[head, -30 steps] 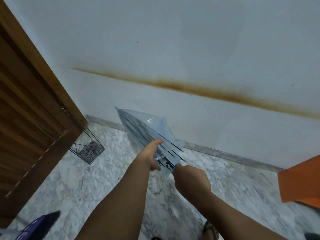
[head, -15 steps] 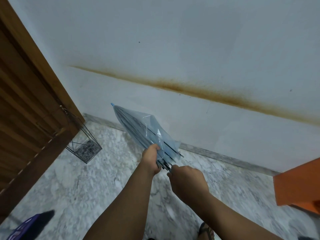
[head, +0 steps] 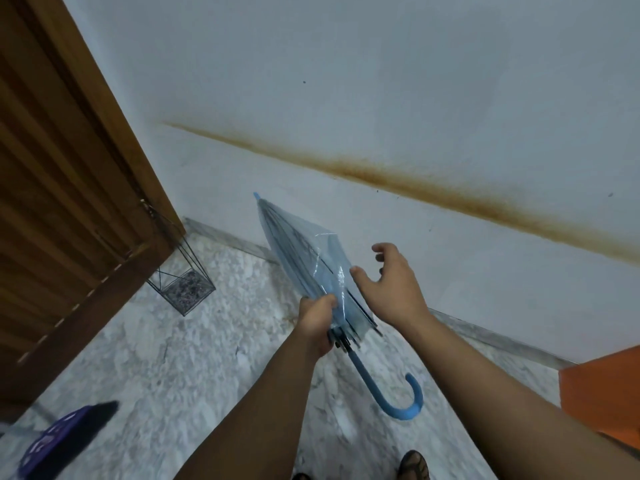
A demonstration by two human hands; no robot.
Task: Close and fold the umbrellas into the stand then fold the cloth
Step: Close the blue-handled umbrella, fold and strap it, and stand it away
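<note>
The left hand [head: 317,320] gripped the closed transparent pale-blue umbrella [head: 304,261] low on its gathered canopy, just above the curved blue handle [head: 403,407]. Its long axis ran from handle, nearest the person, up and away to the tip. The right hand [head: 388,285], fingers spread and holding nothing, hovered just right of the canopy. The wire stand [head: 183,289] stood farther off, left, by the wooden door [head: 69,202].

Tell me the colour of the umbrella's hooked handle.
Light blue; the handle shows clearly in the head view.
</note>
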